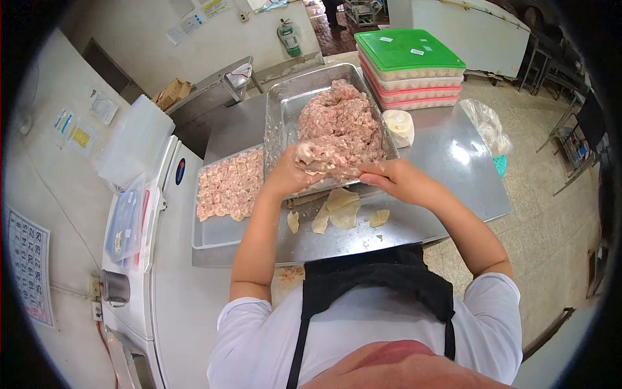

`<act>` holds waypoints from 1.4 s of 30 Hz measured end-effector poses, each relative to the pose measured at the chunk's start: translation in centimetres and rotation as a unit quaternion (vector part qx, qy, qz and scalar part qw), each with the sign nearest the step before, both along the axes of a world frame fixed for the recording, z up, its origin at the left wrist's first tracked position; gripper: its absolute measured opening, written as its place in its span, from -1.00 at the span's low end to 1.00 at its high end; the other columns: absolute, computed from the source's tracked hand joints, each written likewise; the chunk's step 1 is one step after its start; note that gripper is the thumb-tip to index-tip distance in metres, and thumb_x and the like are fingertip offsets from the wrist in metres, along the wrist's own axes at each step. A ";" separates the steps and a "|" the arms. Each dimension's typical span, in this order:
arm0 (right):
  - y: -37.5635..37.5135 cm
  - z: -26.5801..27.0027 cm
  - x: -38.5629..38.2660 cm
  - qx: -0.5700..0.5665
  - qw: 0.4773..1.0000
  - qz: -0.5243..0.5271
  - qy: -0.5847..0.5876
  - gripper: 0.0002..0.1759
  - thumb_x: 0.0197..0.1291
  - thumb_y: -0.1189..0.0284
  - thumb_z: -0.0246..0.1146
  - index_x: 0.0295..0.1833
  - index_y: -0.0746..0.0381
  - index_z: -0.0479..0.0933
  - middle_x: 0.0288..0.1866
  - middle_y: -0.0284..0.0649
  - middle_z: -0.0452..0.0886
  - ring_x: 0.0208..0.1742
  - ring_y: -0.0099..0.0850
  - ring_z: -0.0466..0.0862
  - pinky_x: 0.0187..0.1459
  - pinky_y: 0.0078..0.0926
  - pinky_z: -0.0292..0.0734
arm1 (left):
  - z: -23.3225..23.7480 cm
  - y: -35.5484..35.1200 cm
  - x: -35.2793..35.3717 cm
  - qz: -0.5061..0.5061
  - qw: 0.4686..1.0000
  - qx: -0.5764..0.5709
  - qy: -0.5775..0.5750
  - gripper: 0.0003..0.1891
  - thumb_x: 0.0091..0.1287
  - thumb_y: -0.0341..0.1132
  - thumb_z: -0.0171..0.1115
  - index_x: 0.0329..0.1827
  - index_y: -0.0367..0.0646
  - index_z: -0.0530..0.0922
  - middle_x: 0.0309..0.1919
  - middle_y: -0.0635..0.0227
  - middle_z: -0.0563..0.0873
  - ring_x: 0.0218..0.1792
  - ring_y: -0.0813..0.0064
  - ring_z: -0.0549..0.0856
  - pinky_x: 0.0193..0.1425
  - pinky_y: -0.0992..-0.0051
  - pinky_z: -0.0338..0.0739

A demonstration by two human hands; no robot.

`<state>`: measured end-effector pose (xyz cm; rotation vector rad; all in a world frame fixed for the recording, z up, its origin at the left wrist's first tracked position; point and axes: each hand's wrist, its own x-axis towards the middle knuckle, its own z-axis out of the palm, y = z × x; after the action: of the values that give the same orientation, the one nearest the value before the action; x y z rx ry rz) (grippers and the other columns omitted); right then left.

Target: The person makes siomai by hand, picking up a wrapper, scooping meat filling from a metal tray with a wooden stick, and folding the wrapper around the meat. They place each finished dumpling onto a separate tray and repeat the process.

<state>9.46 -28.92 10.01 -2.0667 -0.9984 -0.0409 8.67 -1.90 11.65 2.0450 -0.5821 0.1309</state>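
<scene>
Stainless steel across the head view: a table (pixel 447 162) under a deep metal pan (pixel 285 104) heaped with pink mince (pixel 340 123).

At the near rim of the pan, between both hands and clear of the table, a lump of mince (pixel 322 159). Curled shut round the lump's left side, the left hand (pixel 290 172), fingers wrapped up over it. Against the lump's right edge, the right hand (pixel 400 181), fingers drawn together and touching it; impossible to tell whether pinching it or only pressing.

Just below the hands, flat on the table, a few loose wrappers (pixel 341 209), pale, some overlapping, two small ones lying apart.

Left of the pan and close against its side, a shallow tray (pixel 220 233), far half packed with rows of dumplings (pixel 228 187), near half bare.

Right of the pan, just beside its side wall, a wrapper stack (pixel 399 127) in plastic film. Behind that, at the table's far edge, a pile of boxes (pixel 414 81), with a green lid (pixel 407 48) on top and pink rims beneath. Further right, near the table's edge, a crumpled clear bag (pixel 487 123).

At the bottom, a white shirt (pixel 259 337) and a black apron (pixel 379 285).

Off to the left, a white cabinet (pixel 188 305) with a pile of clear lids (pixel 133 139) on it and a metal cup (pixel 115 287) at its side. On the wall beside it, a calendar (pixel 29 262).
</scene>
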 end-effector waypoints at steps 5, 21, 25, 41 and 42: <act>0.1 1.8 0.2 -0.143 0.965 -0.110 -0.193 -0.73 0.32 0.24 0.19 -0.01 0.15 0.62 -0.35 -0.09 0.64 -0.28 -0.13 0.67 -0.27 -0.22 0.57 | -1.9 0.1 1.3 0.061 0.998 0.012 0.018 -0.63 0.07 -0.24 0.47 -0.13 -0.26 0.63 -0.21 0.31 0.75 -0.17 0.47 0.70 -0.02 0.46 0.56; -0.7 -0.4 1.9 0.003 0.998 -0.024 0.056 -0.62 0.35 0.18 0.15 0.09 0.20 0.60 -0.15 0.05 0.67 -0.16 -0.05 0.69 -0.13 -0.29 0.56 | -2.7 0.8 2.9 0.013 0.999 -0.028 0.024 -0.59 0.06 -0.29 0.51 -0.04 -0.20 0.62 -0.26 0.40 0.71 -0.29 0.56 0.63 -0.14 0.50 0.55; -1.0 -2.7 3.9 -0.051 0.999 -0.018 -0.001 -0.64 0.34 0.19 0.16 0.08 0.18 0.59 -0.21 -0.02 0.67 -0.21 -0.06 0.68 -0.16 -0.28 0.57 | -1.1 0.3 3.7 -0.081 0.992 0.075 -0.055 -0.62 0.07 -0.29 0.50 -0.07 -0.25 0.64 -0.24 0.36 0.73 -0.24 0.55 0.66 -0.10 0.50 0.56; -0.7 -0.3 4.0 -0.092 0.977 -0.167 -0.098 -0.71 0.31 0.25 0.18 -0.05 0.20 0.63 -0.30 -0.11 0.68 -0.25 -0.08 0.68 -0.26 -0.22 0.56 | -1.0 0.4 1.6 0.072 0.997 -0.014 0.037 -0.72 0.16 -0.34 0.44 -0.11 -0.20 0.61 -0.12 0.37 0.71 -0.13 0.59 0.64 -0.05 0.52 0.51; -0.3 -0.4 3.5 -0.095 0.977 -0.164 -0.097 -0.71 0.31 0.25 0.18 -0.05 0.20 0.63 -0.30 -0.11 0.68 -0.25 -0.08 0.68 -0.26 -0.22 0.56 | -1.1 0.3 1.5 0.055 0.998 -0.038 0.003 -0.73 0.14 -0.34 0.46 -0.15 -0.21 0.60 -0.16 0.39 0.71 -0.16 0.61 0.64 -0.08 0.52 0.52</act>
<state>12.95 -29.22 9.57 -2.4219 -0.7886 -0.3349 10.16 -1.59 10.60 2.0020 -0.4548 0.2096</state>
